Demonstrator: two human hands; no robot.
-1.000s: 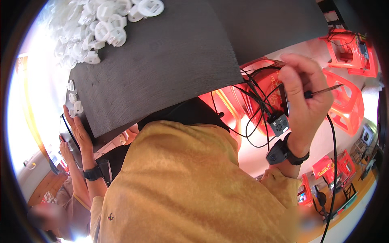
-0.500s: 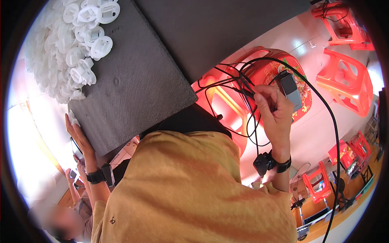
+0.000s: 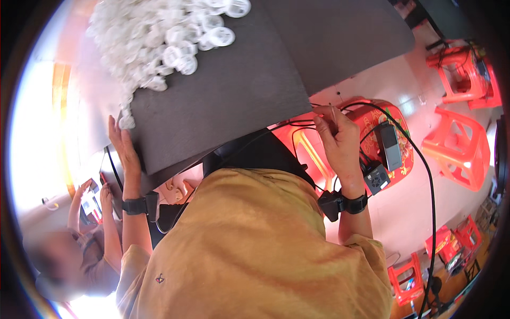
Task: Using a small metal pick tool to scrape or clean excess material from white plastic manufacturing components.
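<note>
Beside the left edge of the dark grey tabletop (image 3: 223, 106), my left hand (image 3: 126, 151) is upright with its fingers stretched out. A white plastic piece (image 3: 126, 121) is right by its fingertips, at the end of a heap of round white plastic pieces (image 3: 159, 40). My right hand (image 3: 341, 141) is at the tabletop's near right corner, close to black cables (image 3: 297, 123). Its thumb and fingers are bent together, and whatever they may hold is too small to make out. Each wrist wears a black strap with a small device.
To the right, a red patterned stool (image 3: 396, 114) bears a grey rectangular device (image 3: 392, 149) and a small black box with a fan (image 3: 376, 179). A thick black cable (image 3: 431, 212) arcs past it. Red plastic stools (image 3: 459, 149) stand beyond. Another person (image 3: 95, 250) sits at lower left.
My right hand has moved from the cables over the stool to the tabletop's corner, uncovering the black box. The view has shifted, and the tabletop and heap appear further right. My left hand stays by the edge.
</note>
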